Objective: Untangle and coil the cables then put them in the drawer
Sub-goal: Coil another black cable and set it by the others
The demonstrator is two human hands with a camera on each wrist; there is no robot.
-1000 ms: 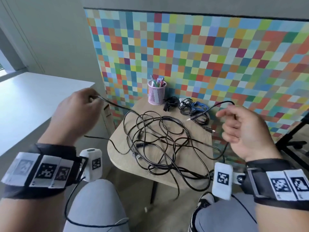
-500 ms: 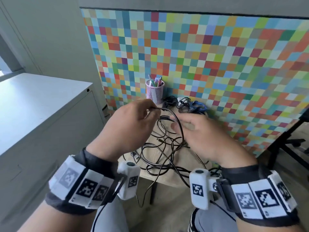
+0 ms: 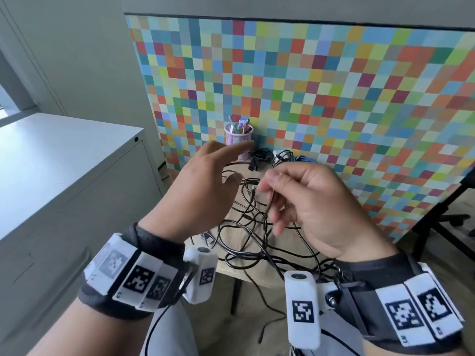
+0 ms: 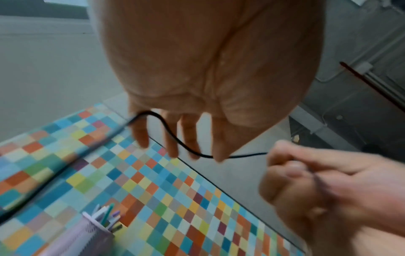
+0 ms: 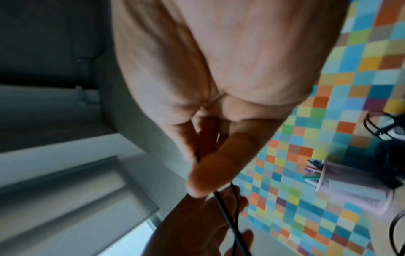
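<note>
The right hand [image 3: 316,209] pinches a thin black cable [image 4: 175,138] that runs across the spread fingers of the left hand [image 3: 203,191], above the tangled pile [image 3: 257,237].

Thin black cables [image 3: 246,227] lie tangled in loose loops on the tabletop.

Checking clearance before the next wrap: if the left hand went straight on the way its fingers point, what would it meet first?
Probably the pink pen cup. The left hand, fingers straight, points toward it; the fingertips overlap the cup in the head view, though depth is unclear. The black cable lies across those fingers.
</note>
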